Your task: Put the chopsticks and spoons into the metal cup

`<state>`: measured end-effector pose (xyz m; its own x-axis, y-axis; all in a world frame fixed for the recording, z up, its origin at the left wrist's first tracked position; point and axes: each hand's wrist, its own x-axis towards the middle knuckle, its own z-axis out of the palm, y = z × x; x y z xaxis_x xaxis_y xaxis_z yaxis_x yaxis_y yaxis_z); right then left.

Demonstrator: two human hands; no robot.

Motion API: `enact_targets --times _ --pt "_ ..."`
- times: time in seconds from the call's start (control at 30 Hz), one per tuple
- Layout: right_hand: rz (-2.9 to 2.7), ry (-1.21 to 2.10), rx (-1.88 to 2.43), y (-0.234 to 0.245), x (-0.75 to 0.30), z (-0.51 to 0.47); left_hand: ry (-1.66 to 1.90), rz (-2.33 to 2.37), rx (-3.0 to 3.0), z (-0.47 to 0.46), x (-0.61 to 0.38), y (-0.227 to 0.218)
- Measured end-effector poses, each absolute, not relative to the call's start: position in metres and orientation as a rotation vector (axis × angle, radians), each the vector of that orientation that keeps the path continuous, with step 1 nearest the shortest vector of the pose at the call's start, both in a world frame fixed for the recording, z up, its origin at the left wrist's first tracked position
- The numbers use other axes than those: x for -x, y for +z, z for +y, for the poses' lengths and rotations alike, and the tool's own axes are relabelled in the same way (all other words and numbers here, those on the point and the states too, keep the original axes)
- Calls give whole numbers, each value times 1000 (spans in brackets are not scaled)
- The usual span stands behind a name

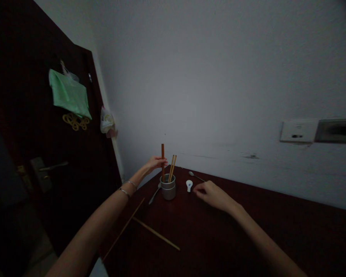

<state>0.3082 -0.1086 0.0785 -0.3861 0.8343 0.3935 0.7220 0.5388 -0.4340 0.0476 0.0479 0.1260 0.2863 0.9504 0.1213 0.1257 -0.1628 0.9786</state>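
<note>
My left hand (155,162) is closed on a dark red chopstick (163,152) that stands upright in a small grey metal cup (168,188). Two lighter chopsticks (172,166) lean in the same cup. My right hand (212,194) rests on the dark red table (248,231) with its fingers curled, just right of a white ceramic spoon (189,185). Whether anything is in those fingers does not show. A metal spoon (196,176) lies behind that hand. Another metal spoon (155,194) lies left of the cup.
Two loose wooden chopsticks (155,233) lie crossed near the table's front left edge. A dark door (31,154) with a handle, a green bag and small bags hanging on it stands at the left. A white wall with sockets (298,131) runs behind the table.
</note>
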Motion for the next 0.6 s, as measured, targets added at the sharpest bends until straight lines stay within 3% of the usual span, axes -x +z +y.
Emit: enact_targets --times 0.2,0.3,0.5,0.6 --pt "-1930 330 1137 88 -316 -106 1393 891 -1570 21 -61 191" --pt "-1714 514 1070 89 -311 -102 1328 778 -1642 -3 -83 206" --pt "-1391 1132 1042 82 -297 -100 882 710 -1706 -37 -139 159" --pt "-1383 1254 1137 73 -296 -100 786 755 -1691 -37 -157 121"
